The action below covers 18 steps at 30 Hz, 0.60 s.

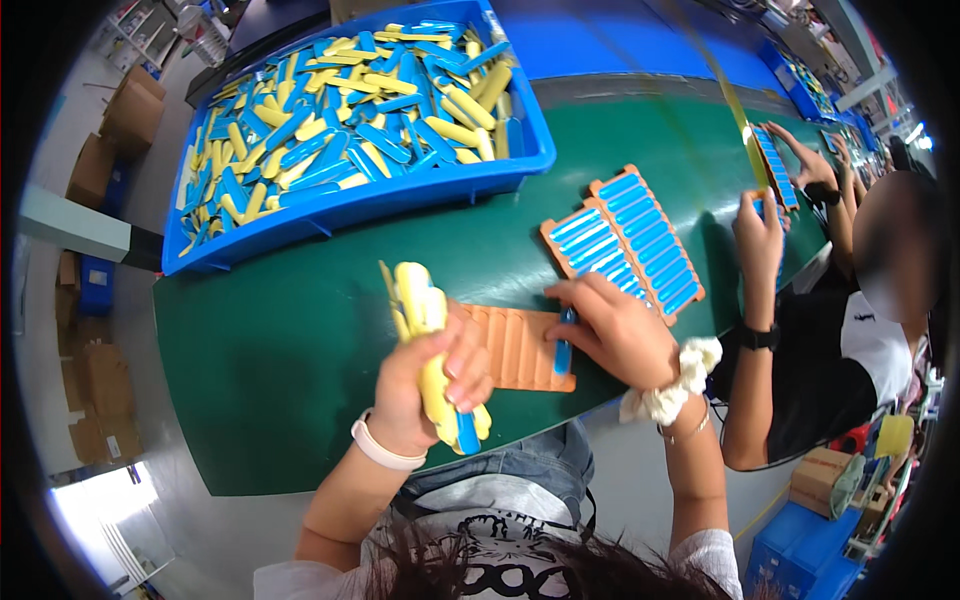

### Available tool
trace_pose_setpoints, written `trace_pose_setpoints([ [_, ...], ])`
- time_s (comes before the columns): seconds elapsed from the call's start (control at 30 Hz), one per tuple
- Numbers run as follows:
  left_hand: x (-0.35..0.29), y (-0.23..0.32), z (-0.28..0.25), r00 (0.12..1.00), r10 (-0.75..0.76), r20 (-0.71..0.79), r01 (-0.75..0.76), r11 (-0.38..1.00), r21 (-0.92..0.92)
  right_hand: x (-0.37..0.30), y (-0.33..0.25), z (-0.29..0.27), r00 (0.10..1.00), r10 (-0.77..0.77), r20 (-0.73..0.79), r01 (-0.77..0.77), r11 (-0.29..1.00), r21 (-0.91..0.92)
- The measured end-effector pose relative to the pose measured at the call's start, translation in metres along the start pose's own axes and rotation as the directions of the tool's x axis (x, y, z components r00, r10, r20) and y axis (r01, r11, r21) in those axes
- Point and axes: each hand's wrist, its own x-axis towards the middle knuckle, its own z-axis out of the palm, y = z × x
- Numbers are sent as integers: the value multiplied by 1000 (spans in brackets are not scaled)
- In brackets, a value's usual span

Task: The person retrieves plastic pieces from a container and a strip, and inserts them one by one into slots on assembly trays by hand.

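Observation:
My left hand (405,395) is closed round a bunch of long, round-ended plastic pieces (420,300), mostly yellow with some blue. It is at the left end of an orange slotted tray (515,345) on the green table. At the tray's right end, my right hand (625,330) has its thumb and fingers on a blue piece (563,355) in the end slot. The tray's other visible slots hold no pieces; its left end is hidden behind my left hand. Just beyond my right hand, two orange trays (655,240) lie side by side, their slots filled with blue pieces.
A big blue bin (400,190) heaped with yellow and blue pieces stands at the back left of the green table (280,400). On the right, a co-worker's hands (758,235) handle another tray (775,165). Cardboard boxes (105,390) stand off the table's left side.

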Motion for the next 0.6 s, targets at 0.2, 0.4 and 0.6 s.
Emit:
trace_pose_setpoints([
  [0.2,-4,-2,0,983,-183,8,180,977,112,-16,-15,12,984,-59,-167,27,982,-189],
  [0.4,-9,-1,3,970,-233,-73,243,950,196,-21,-17,-5,980,-20,-200,-23,978,-208],
  [0.6,-12,-4,8,942,-314,-120,335,850,407,-21,-22,4,993,75,-87,-82,994,-70],
])
